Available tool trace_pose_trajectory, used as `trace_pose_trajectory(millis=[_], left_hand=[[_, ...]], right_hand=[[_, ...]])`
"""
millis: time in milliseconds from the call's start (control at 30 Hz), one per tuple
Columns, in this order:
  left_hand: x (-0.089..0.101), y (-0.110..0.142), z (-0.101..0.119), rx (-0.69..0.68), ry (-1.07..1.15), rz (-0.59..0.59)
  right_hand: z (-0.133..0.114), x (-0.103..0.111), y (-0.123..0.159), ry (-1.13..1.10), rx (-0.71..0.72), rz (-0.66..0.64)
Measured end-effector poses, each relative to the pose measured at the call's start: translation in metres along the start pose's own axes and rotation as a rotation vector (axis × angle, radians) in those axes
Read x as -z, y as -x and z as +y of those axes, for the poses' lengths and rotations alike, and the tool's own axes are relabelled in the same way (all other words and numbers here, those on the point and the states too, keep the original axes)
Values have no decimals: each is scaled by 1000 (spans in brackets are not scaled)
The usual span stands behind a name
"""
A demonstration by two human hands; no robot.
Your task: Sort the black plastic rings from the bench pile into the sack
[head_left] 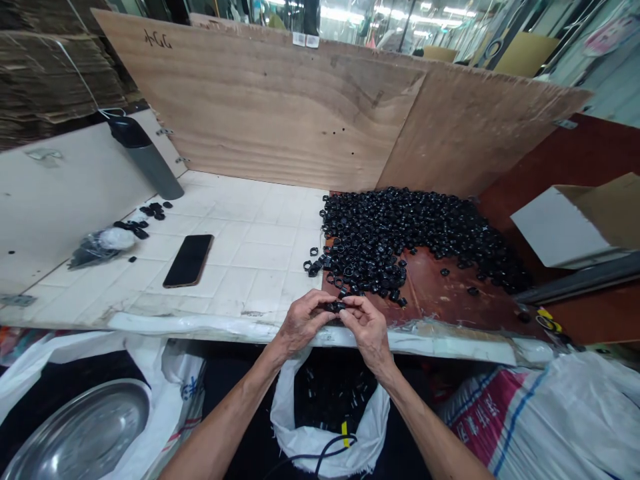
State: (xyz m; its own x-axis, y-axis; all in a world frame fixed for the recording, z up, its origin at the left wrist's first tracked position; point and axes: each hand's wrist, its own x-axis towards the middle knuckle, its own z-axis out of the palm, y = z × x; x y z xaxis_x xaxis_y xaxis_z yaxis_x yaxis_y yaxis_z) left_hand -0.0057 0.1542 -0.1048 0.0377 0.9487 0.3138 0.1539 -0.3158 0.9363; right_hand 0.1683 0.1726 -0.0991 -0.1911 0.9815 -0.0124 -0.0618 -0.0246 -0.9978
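– Since the view is tipped down from the head, what is seen nearest?

– Below the table, an open white sack [330, 433] is seen with small dark parts inside. A steel basin [80, 433] lies to the left, and a woven sack [500, 413] with red and blue stripes lies to the right.

– And at the table's front edge?

– A small black ring [334, 307] is held just above the edge by the left hand [303, 323] and the right hand [367, 330], with the grip of each pressed together on it.

– How is the table [250, 267] surfaced?

– White tiles are laid over its left part, and a black phone [189, 261] is placed on them. A scuffed brown board [430, 293] is set at the right.

– How do the rings look?

– A glossy black heap of rings [400, 240] is spread over the board, just beyond the hands. Strays are scattered apart from it, and a small cluster of black rings [153, 210] is seen far to the left.

– And beyond?

– Plywood boards [250, 100] are stood behind the table. Stacked cardboard [50, 80] and ceiling lights [400, 13] are seen past them.
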Motion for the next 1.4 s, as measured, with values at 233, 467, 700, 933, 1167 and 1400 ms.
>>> trace_pose_trajectory(millis=[233,467,700,933,1167,1400], left_hand=[[2,2,0,192,261,86],[2,0,0,232,327,46],[8,-2,1,255,309,21],[8,-1,1,287,380,25],[4,-1,1,165,323,-8],[3,1,-2,96,261,-32]], right_hand=[[-4,-9,2,-44,-28,19],[0,-6,-2,-45,-11,55],[-3,-6,-3,-35,19,69],[3,-9,-1,197,209,51],[-6,-7,1,436,315,33],[-11,-6,-1,635,405,-14]])
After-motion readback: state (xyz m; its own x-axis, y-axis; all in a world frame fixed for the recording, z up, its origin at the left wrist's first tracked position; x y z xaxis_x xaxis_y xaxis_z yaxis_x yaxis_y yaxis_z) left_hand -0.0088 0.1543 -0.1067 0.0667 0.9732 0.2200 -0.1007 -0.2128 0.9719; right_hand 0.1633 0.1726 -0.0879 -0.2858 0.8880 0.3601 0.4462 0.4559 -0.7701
